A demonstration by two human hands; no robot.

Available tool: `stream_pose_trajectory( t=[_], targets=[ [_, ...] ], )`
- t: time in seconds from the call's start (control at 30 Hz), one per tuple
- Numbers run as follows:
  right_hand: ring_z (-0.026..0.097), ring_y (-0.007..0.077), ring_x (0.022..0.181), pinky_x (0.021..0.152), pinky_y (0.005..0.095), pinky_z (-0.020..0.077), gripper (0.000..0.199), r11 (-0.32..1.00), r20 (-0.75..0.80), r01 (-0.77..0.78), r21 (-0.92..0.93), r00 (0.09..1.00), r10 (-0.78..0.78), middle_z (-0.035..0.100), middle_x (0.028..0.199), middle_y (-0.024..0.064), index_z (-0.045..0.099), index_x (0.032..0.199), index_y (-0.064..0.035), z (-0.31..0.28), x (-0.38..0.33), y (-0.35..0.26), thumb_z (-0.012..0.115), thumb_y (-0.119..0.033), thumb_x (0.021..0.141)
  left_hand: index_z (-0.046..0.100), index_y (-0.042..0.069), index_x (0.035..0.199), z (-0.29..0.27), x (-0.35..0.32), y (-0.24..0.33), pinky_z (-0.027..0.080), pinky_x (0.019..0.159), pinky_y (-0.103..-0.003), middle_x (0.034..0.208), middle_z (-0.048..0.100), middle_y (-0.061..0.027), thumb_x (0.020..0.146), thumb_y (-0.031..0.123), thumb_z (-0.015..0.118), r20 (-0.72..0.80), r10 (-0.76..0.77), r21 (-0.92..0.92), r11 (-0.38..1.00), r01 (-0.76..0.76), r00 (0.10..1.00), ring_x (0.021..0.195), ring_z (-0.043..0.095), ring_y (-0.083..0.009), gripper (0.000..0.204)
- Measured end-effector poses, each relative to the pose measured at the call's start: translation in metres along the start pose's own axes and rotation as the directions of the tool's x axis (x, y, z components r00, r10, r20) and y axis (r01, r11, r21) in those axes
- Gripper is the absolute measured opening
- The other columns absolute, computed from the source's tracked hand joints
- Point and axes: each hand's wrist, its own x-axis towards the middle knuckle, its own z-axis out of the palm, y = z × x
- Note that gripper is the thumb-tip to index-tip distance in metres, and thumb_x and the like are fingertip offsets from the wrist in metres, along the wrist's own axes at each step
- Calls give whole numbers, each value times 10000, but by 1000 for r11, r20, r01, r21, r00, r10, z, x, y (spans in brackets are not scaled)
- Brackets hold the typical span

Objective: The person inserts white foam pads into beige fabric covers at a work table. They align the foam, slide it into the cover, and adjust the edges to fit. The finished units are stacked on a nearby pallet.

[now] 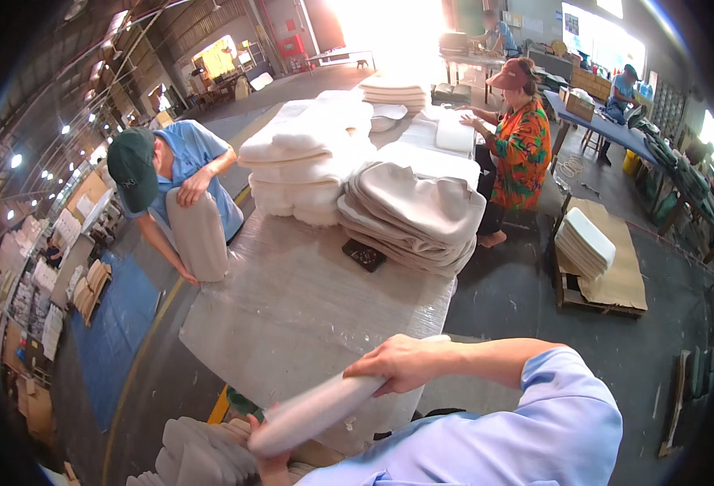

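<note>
A long, pale padded cushion (312, 415) slants across the near edge of the table between my hands. My right hand (399, 363) is closed over its upper right end, fingers curled around the edge. At the lower left end, my left hand (269, 460) grips the cushion from below; most of that hand is hidden behind it. Below and left of the cushion lies a heap of grey-beige cushions (199, 454). The plastic-covered table (292, 304) stretches away beyond my hands.
Grey fabric covers (410, 215) and thick white padding (304, 162) are stacked on the table's far half, beside a small dark box (363, 255). A co-worker in a green cap (134, 166) handles a beige cushion at left. Another person (523, 154) works at right, near a pallet of pads (588, 243).
</note>
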Motion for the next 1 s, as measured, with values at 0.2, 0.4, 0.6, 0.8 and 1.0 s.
stream_pose_trajectory(
  t=[0.2, 0.4, 0.6, 0.8, 1.0],
  targets=[
    [738, 355, 1090, 899, 478, 594, 608, 966, 220, 203, -157, 961, -166, 744, 1258, 132, 603, 1409, -95, 52, 24, 9, 803, -167, 840, 536, 99, 1496, 7, 30, 21, 546, 1001, -446, 1341, 693, -161, 1092, 661, 441, -196, -286, 739, 586, 333, 938, 1144, 678, -296, 698],
    [710, 321, 1123, 933, 460, 572, 624, 934, 171, 272, -230, 956, -236, 702, 1357, 97, 609, 1407, -120, 64, 17, 6, 782, -145, 807, 645, 4, 1393, 11, 53, -17, 567, 948, -426, 1278, 729, -137, 1085, 598, 540, -342, -383, 806, 350, 477, 858, 1089, 709, -242, 677],
    [644, 299, 1261, 1032, 442, 533, 638, 944, 206, 237, -229, 960, -191, 637, 1468, 77, 572, 1464, -128, 81, 4, 7, 715, -130, 842, 680, -10, 1365, 11, 65, -23, 560, 910, -371, 1244, 745, -122, 1034, 534, 670, -307, -399, 806, 373, 459, 864, 1062, 709, -211, 637],
    [640, 285, 1271, 1004, 428, 537, 638, 965, 244, 161, -208, 964, -109, 625, 1493, 34, 590, 1466, -165, 111, -18, 18, 733, -159, 844, 759, -29, 1211, 14, 77, -38, 560, 810, -334, 1035, 782, -89, 955, 380, 791, -157, -225, 984, 53, 173, 962, 942, 706, -164, 484],
    [725, 297, 1121, 976, 432, 563, 674, 778, 673, -486, 398, 731, 112, 674, 1387, 184, 550, 1559, -149, 71, 30, 50, 779, -284, 939, 774, -25, 1184, 20, 73, -41, 565, 798, -356, 1017, 779, -83, 920, 332, 836, -269, -239, 901, 280, 332, 933, 916, 696, -159, 448]
  ],
)
